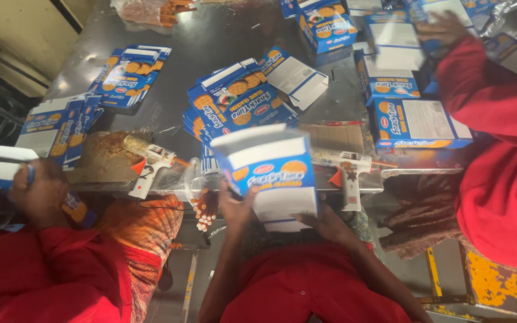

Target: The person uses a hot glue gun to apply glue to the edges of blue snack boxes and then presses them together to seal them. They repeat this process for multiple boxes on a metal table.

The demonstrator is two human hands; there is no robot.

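Here the left hand [234,206] and right hand [324,222] are gripping a blue cracker carton [273,170] upright above the table [210,36] edge, fingers closed on its lower corners. The top flaps are probably standing open. Sealing them is calling for the glue gun [347,170] lying just beside it.

A dark grey metal table [210,42] carries stacks of flattened blue cracker cartons [237,98] at its middle and left, with made-up cartons [417,122] on the right. Two glue guns [151,164] lie near its front edge, beside what may be a glue-crusted board [106,155].
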